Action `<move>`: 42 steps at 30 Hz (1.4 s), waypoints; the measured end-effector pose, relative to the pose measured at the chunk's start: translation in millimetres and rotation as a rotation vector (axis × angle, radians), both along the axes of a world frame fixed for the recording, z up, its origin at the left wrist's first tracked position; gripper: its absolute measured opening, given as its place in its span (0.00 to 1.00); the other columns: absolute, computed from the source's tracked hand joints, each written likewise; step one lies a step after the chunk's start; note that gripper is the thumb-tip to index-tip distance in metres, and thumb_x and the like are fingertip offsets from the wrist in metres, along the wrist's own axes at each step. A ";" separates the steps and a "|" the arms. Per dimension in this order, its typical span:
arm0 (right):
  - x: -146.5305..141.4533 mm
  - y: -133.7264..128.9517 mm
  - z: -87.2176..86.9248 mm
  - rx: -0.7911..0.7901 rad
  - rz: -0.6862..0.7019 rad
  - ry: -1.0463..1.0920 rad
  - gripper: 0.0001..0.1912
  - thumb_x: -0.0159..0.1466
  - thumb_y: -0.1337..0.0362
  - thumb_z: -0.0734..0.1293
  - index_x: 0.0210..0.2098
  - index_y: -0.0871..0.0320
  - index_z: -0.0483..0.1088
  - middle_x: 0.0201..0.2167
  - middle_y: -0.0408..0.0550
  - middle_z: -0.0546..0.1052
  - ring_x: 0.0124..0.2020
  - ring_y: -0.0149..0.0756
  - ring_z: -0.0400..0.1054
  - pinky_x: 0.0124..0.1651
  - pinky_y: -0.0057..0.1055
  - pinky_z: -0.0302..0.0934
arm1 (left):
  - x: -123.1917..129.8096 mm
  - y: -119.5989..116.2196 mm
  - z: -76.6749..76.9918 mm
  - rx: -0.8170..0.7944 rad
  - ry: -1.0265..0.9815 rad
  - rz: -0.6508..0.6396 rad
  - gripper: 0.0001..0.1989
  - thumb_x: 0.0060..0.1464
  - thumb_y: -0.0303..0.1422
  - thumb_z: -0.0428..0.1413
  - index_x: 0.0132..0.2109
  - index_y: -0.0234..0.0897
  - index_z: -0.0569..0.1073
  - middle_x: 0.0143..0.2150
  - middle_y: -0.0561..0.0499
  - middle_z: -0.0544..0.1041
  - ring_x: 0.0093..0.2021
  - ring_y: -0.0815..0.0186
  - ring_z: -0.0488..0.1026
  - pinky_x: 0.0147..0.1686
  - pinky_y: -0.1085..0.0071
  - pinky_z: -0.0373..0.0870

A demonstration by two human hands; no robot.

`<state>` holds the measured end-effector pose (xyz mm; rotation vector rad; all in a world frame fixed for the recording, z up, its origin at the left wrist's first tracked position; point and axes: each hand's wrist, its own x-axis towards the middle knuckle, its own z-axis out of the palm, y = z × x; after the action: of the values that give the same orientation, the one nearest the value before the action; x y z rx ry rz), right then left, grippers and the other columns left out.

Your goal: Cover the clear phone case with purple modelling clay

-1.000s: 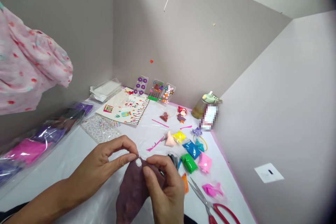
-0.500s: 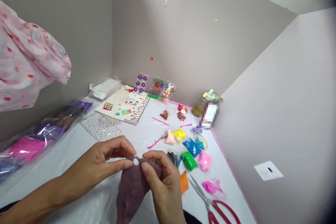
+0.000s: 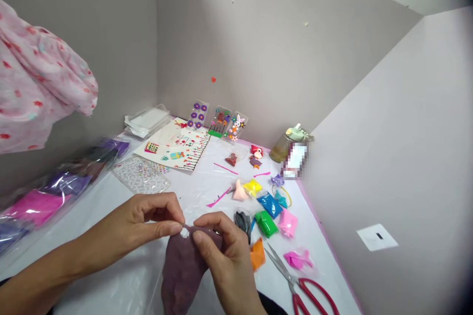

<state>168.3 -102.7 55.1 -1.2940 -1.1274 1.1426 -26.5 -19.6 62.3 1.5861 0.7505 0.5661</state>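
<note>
The left hand (image 3: pixel 130 221) comes in from the left side, and its thumb and first fingers are closed in a pinch on the narrow top of a soft lump of plum-coloured modelling clay (image 3: pixel 181 269). The right hand (image 3: pixel 227 256) is also half closed and grips the same top from the other side, so the two hands are close together. A small white spot (image 3: pixel 184 232) shows at the pinched place. The lump is held up in front of the person and hangs down over the table, and I cannot tell if its lower end touches the white plastic table cover (image 3: pixel 111 280).

Just right of the right hand lie an orange clay packet (image 3: pixel 257 254) and a grey clay packet (image 3: pixel 243 221). Beyond them are a green packet (image 3: pixel 266 223), a pink packet (image 3: pixel 287 224), a blue packet (image 3: pixel 269 205), a yellow packet (image 3: pixel 253 187) and a peach packet (image 3: pixel 239 191). Red-handled scissors (image 3: pixel 303 291) lie open near the lower right edge. Farther back stand three clear cards with clay pictures (image 3: pixel 219 123) and a bottle with a green lid (image 3: pixel 284 148), and at the left lie plastic bags of coloured clay (image 3: pixel 48 202)
</note>
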 end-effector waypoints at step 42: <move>-2.4 0.3 0.4 -0.049 0.100 0.039 0.06 0.59 0.63 0.72 0.34 0.59 0.77 0.24 0.39 0.73 0.26 0.28 0.61 0.30 0.24 0.56 | -4.6 14.9 -17.6 -0.224 -0.138 -0.306 0.22 0.57 0.53 0.61 0.43 0.39 0.71 0.37 0.54 0.68 0.37 0.66 0.64 0.38 0.73 0.61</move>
<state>165.9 -102.4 55.5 -1.2597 -1.1521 1.2708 -31.1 -4.6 44.7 1.4037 0.4393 0.3503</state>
